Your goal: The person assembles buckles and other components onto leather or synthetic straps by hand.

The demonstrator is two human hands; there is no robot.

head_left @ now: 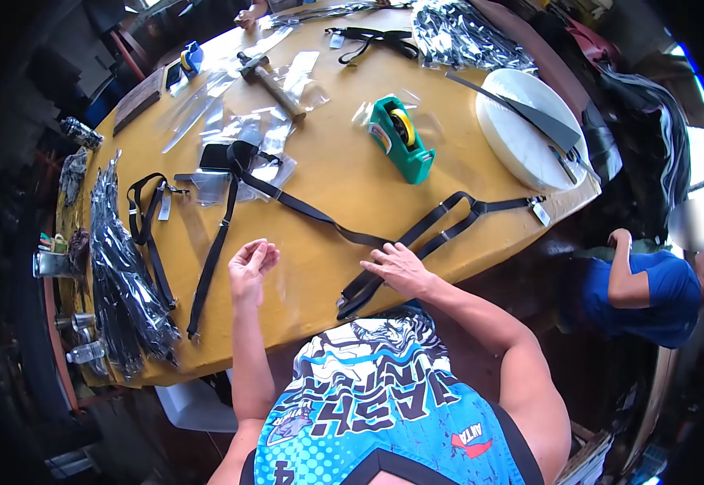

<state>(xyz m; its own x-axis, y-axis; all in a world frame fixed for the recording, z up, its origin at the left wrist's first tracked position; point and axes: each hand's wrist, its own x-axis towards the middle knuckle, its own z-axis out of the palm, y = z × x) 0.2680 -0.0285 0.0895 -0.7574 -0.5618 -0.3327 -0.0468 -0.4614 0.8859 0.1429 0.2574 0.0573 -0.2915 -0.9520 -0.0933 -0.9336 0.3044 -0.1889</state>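
Note:
My left hand point(252, 268) is raised over the front of the table, its fingers drawn together. Whether a small or clear thing sits between them I cannot make out. My right hand point(401, 269) reaches over black elastic suspenders point(441, 239) at the front right, fingers stretched out and fingertips at a strap. One long strap point(311, 212) runs from that hand back to a black piece point(230, 157) lying on clear plastic sleeves point(269, 129). Another black strap with clips point(158, 259) lies left of my left hand.
A green tape dispenser point(404, 145), a hammer point(275, 89) and a white round tub point(522, 121) stand or lie on the yellow table point(336, 137). Plastic-wrapped bundles point(125, 283) line the left edge. More straps point(372, 40) lie at the back. A person in blue point(651, 287) is at the right.

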